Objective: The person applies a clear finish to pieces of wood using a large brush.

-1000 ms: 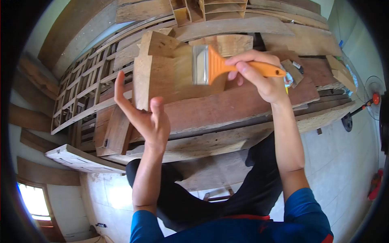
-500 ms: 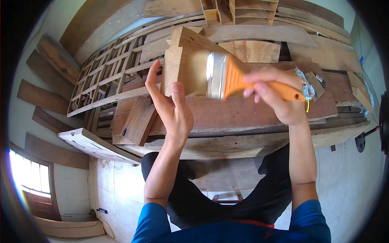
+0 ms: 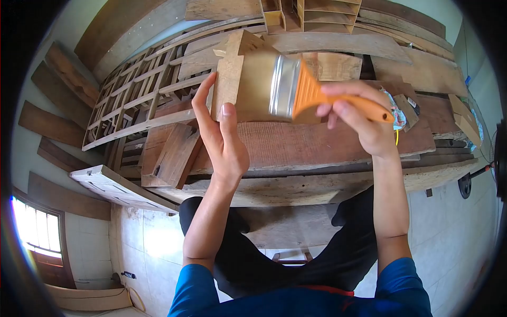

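Note:
My right hand (image 3: 362, 108) is closed around the orange handle of a wide paintbrush (image 3: 311, 92). The brush's metal band points left, and its pale bristles blur against the broad face of a wooden piece (image 3: 228, 79). This thick, light-brown piece stands tilted over the bench. At its lower left edge is my left hand (image 3: 224, 137), the thumb on the near side and the index finger stretched up along the left side. The remaining left fingers are largely hidden; the hand appears to steady the piece.
Reddish-brown planks (image 3: 301, 145) lie across the bench under the work. A slatted wooden frame (image 3: 142, 100) rests at the left, with a short wood block (image 3: 177, 153) near it. At the back stands a small wooden shelf unit (image 3: 327, 16). A crumpled bluish wrapper (image 3: 400, 113) lies beyond my right wrist.
The paintbrush has moved slightly up along the face of the wooden piece, with my right hand following. My left hand keeps nearly the same place at the edge. The whole view has shifted a little.

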